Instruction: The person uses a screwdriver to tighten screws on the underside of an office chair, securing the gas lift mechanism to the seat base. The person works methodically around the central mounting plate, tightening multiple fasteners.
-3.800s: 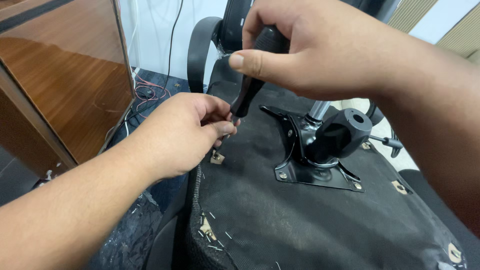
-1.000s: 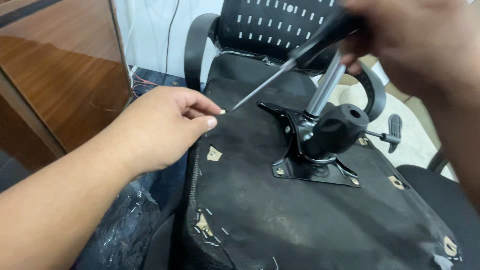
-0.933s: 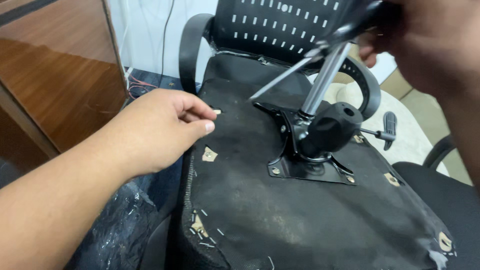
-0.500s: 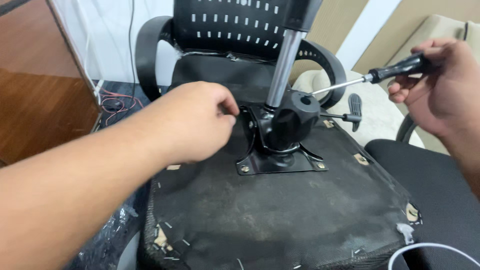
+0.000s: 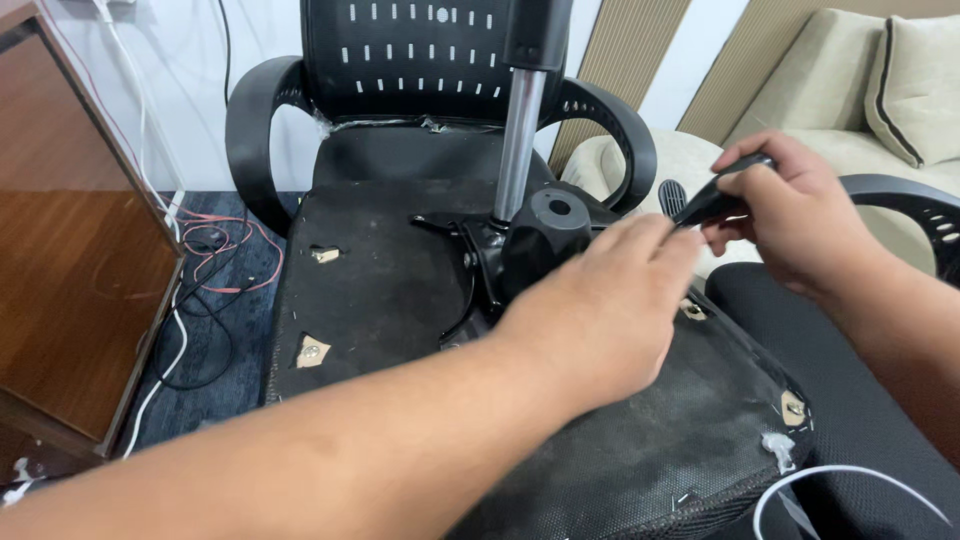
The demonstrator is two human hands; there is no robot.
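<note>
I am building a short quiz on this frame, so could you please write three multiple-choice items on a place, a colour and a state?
1. Where does the chrome post stand?
A. on the upturned seat's black mechanism
B. on the sofa
C. on the wooden cabinet

2. What colour is the sofa cushion?
A. red
B. beige
C. blue

3. What does the right hand do?
A. lies flat and open
B. grips a black tool handle
C. holds a cable

Answers: 1 A, the post rises from the mechanism; 2 B, it is pale beige; 3 B, fingers wrap the handle.

Left hand outstretched, right hand clenched
</note>
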